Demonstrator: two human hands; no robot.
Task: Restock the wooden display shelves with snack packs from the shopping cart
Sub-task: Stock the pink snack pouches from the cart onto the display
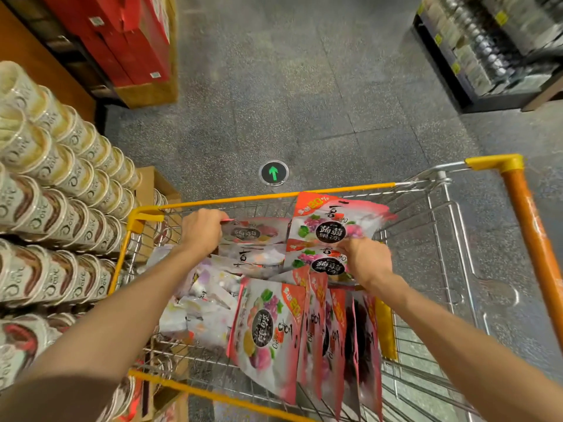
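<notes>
two bare forearms reach forward and down into the shopping cart (304,194), a wire basket with a yellow rim and an orange handle bar on its right side. nearest the camera, a row of pink and white snack packs (268,327) stands on edge against the cart's near wall, printed faces to the left. just left of that row lies a loose pile of pale, whitish packs (201,303) on the cart floor.

farther in, the right hand (367,258) has its fingers curled onto the lower edge of a raised pack (332,223), which is lifted and tilted above the others, its top blurred; a matching grape-print pack (323,263) lies just below it. the left hand (202,231) is curled round the edge of a flat pack (256,233) at the far left of the cart, thumb side towards the pack.

to the left of the cart, round tubs (58,190) with clear lids are stacked in sloping rows. beyond the cart, a green arrow marker (273,173) sits in the speckled grey floor. farthest off are red cartons (128,38) at upper left and a dark shelf unit (487,47) at upper right.
</notes>
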